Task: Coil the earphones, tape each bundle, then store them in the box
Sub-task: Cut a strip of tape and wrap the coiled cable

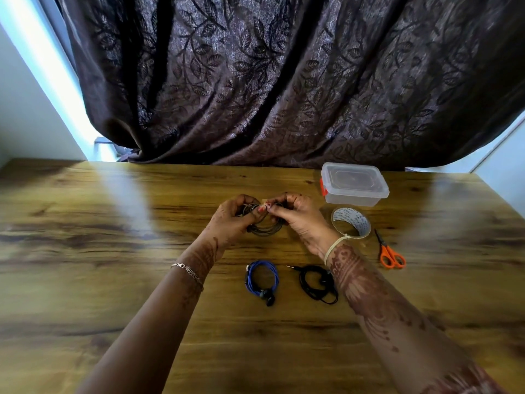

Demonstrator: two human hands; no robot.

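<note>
L hand grips the grey coil by its left side, R hand pinches its top, prob. w/ a tape bit, and the lidded box sits far-right past the tape roll, so R's nearer.

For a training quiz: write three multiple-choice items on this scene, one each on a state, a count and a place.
1. The box lid is: A on; B off; C half open.
2. Earphone coils lying unheld on the table: A one; B two; C four.
3. The scissors lie: A in the box; B right of the tape roll; C at the table's left edge.
Key: 1 A, the lid sits flush; 2 B, blue coil and black coil; 3 B, just beside the roll.
</note>
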